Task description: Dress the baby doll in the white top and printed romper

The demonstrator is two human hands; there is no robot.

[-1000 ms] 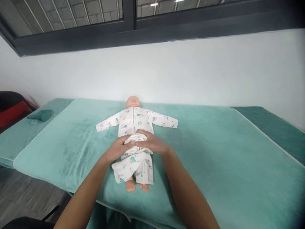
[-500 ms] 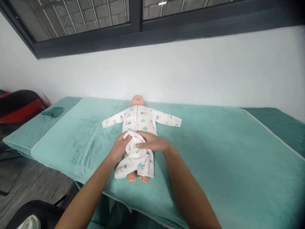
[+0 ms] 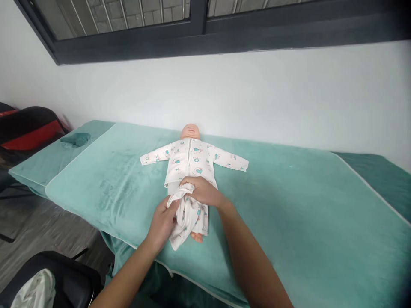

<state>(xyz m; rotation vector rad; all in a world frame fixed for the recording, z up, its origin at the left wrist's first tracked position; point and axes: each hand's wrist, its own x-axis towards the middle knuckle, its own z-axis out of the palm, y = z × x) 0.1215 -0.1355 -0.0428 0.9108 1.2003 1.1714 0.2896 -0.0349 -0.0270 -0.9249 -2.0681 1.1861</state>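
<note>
A baby doll (image 3: 190,131) lies on its back on the green bed cover, its head by the wall. It wears a white printed top (image 3: 195,159) with both sleeves spread out. Matching baby trousers (image 3: 187,216) are bunched over its lower body. My left hand (image 3: 163,218) pinches the gathered waist edge on the left. On the other side, my right hand (image 3: 203,190) grips the same waistband from above, near the top's hem. One foot (image 3: 197,237) shows below a trouser leg; the other is hidden by the cloth.
The green bed (image 3: 289,214) runs along a white wall beneath a dark window frame (image 3: 160,42). A face hole (image 3: 75,139) is at its left end. Black-and-red chairs (image 3: 32,132) stand far left; a black chair (image 3: 64,273) with pale cloth is at lower left.
Both hands have drawn the trouser waistband tighter together and lower on the left. The loose trouser leg now covers one foot. The view has shifted slightly.
</note>
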